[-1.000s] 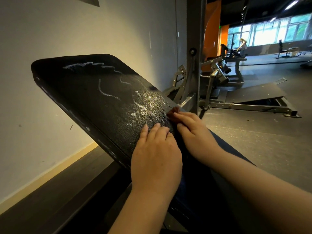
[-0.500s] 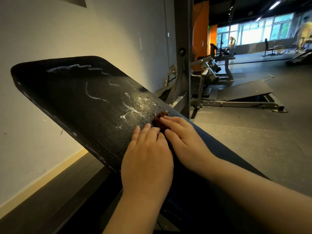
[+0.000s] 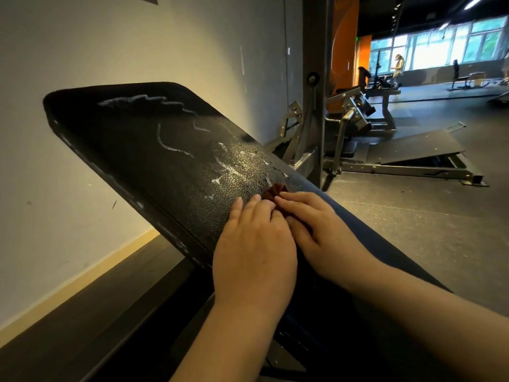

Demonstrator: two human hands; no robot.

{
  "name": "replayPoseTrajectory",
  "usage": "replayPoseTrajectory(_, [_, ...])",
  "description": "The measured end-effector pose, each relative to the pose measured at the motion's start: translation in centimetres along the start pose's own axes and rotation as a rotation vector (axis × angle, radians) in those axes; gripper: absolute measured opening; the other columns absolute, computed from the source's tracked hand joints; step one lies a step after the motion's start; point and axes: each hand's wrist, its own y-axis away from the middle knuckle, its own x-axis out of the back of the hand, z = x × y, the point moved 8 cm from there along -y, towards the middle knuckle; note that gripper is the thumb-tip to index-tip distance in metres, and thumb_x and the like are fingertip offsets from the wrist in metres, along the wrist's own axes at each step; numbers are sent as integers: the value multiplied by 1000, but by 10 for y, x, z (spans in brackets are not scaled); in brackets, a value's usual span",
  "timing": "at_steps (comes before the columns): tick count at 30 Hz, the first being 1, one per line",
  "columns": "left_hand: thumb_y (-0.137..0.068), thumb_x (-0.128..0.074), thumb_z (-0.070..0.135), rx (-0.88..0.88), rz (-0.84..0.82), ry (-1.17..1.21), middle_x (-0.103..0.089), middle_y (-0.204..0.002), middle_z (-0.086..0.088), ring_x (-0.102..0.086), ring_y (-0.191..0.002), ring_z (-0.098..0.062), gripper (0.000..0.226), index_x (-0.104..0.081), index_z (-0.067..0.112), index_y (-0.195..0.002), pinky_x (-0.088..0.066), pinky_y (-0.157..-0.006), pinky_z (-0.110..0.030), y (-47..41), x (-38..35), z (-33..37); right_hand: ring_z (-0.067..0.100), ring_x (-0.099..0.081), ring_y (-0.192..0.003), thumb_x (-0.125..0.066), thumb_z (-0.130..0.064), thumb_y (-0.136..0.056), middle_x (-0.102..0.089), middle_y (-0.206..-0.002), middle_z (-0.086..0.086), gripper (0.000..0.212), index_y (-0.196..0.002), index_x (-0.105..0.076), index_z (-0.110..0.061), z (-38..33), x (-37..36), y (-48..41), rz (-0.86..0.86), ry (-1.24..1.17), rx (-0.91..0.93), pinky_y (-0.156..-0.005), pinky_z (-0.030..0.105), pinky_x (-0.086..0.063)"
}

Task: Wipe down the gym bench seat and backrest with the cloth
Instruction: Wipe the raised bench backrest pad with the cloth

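Observation:
The black padded backrest (image 3: 137, 150) slopes up to the left and carries white wavy streaks (image 3: 170, 146) and a wet, shiny patch near its lower end. A small reddish-brown cloth (image 3: 275, 192) peeks out at my fingertips on the lower backrest. My right hand (image 3: 322, 230) lies flat with straight fingers pressing on the cloth. My left hand (image 3: 253, 249) lies flat beside it, overlapping the right fingers, with its fingertips on the pad next to the cloth. Most of the cloth is hidden under the hands. A dark blue surface (image 3: 385, 244) runs under my right wrist.
A pale wall (image 3: 110, 37) stands close on the left with a dark floor strip below it. A steel upright (image 3: 316, 92) rises just behind the bench. Beyond it stand a gym machine (image 3: 358, 111) and a sloped footplate (image 3: 421, 147) on the grey floor.
My left hand has moved closer to the right one and now overlaps its fingers. Both hands stay on the lower backrest with the cloth at the fingertips. The view shifted slightly.

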Motion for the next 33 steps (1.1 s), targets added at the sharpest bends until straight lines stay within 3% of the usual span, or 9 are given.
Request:
replayPoseTrajectory(6, [-93,-60,17,5,-31,-8,-66,-127,-5,-55,-131,-22,26,-72,10,-115,-36,-117,-46,0,-1,-1,17,-46,-133,-49,-13,-103,-51,-144,1,39,-141,-57,-16,42,3,-48,95,65,-179,-116,27,-32])
replayPoseTrajectory(9, [-90,-62,16,6,-24,-2,-67,-124,-5,-57,-129,-23,26,-73,10,-114,-38,-115,-47,0,-2,-1,15,-49,-130,-54,-14,-99,-55,-138,-2,37,-135,-62,-19,26,-1,-34,125,31,-145,-115,31,-36])
replayPoseTrajectory(13, [-87,-67,15,2,1,-2,-69,-120,-5,-59,-126,-24,25,-73,10,-111,-41,-113,-48,0,-2,-1,-1,-47,-126,-57,-15,-100,-56,-134,-13,36,-134,-64,-24,6,1,-7,49,-6,20,-109,15,-34])
replayPoseTrajectory(16, [-89,-64,17,4,-13,-20,-68,-124,-6,-58,-127,-23,26,-74,9,-112,-41,-113,-48,-1,-3,-2,5,-50,-124,-55,-10,-100,-57,-132,-6,36,-135,-63,-18,33,6,-35,63,38,-31,-107,10,-33])
replayPoseTrajectory(21, [-90,-64,18,10,-45,-26,-67,-127,-5,-56,-129,-22,29,-73,8,-116,-40,-114,-48,1,-4,-2,21,-47,-129,-48,-15,-102,-52,-139,2,38,-139,-58,-20,50,0,-51,163,72,-274,-108,24,-32])
replayPoseTrajectory(23, [-88,-66,18,8,-38,-22,-68,-125,-5,-58,-127,-22,29,-73,9,-115,-42,-112,-48,2,-3,-2,14,-46,-129,-49,-15,-102,-53,-139,-4,38,-137,-59,-24,28,-4,-30,166,33,-189,-112,28,-36])
replayPoseTrajectory(28, [-85,-69,18,3,-19,-34,-70,-122,-7,-61,-124,-23,29,-74,7,-112,-45,-109,-48,0,-3,-1,-5,-43,-130,-53,-10,-101,-52,-137,-14,40,-138,-59,-25,22,5,-16,-36,-36,25,-107,7,-28])
replayPoseTrajectory(30, [-86,-69,19,4,-38,-45,-70,-124,-7,-60,-125,-23,31,-74,7,-114,-44,-110,-48,0,-5,-2,10,-48,-131,-52,-7,-101,-53,-137,-5,40,-138,-59,-20,59,13,-37,41,-3,-109,-106,7,-26])
replayPoseTrajectory(33, [-86,-69,20,1,-41,-41,-70,-124,-7,-61,-124,-23,31,-75,7,-113,-46,-109,-49,1,-6,-3,21,-45,-133,-47,-15,-103,-48,-143,0,41,-143,-55,-22,80,8,-43,176,28,-380,-111,25,-30])
